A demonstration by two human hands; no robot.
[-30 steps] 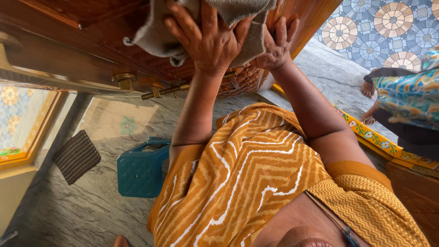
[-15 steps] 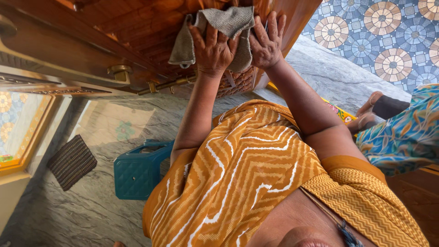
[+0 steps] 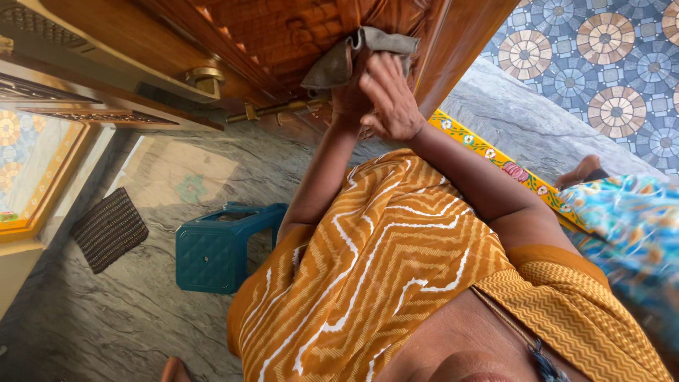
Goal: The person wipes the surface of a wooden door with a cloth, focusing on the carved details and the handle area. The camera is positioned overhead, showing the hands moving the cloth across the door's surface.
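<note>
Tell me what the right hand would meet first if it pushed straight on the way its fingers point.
The right hand points up toward the grey cloth lying against the carved wooden door. It would most likely meet the cloth first, then the door behind it, though depth is hard to judge here.

Grey cloth (image 3: 353,53), reddish-brown carved door (image 3: 283,28), teal quilted stool (image 3: 216,251)

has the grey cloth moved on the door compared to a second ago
Yes. The grey cloth now sits bunched closer to the door edge, farther from the brass knob, with the right hand at it.
</note>
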